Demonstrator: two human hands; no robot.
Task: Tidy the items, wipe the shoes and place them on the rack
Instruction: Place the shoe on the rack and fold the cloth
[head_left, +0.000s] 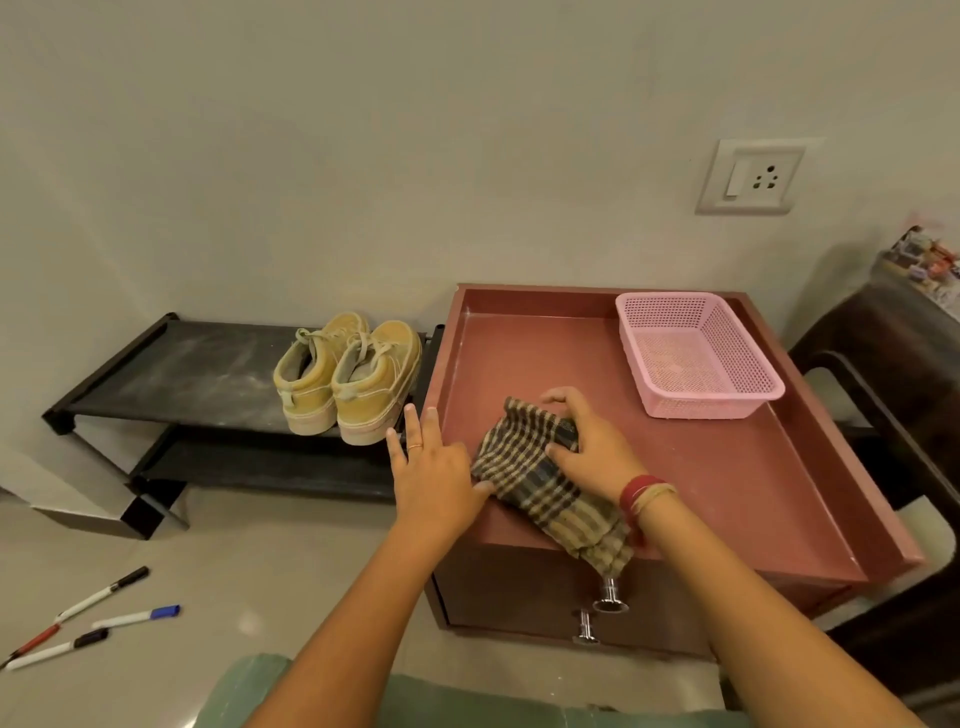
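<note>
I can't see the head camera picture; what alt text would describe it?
Two bare hands, left hand and right hand, fold a checked cloth on a reddish cabinet top beside an empty pink basket. Yellow shoes sit on a black rack; markers lie on the floor.

The reddish-brown raised-rim cabinet top (727, 467) lies bare at centre right, open to reach; the pink perforated plastic basket (696, 353) blocks its upper right corner; the black metal shoe rack (171, 374) offers bare shelf left of the mustard-yellow canvas sneakers (348, 374).
</note>
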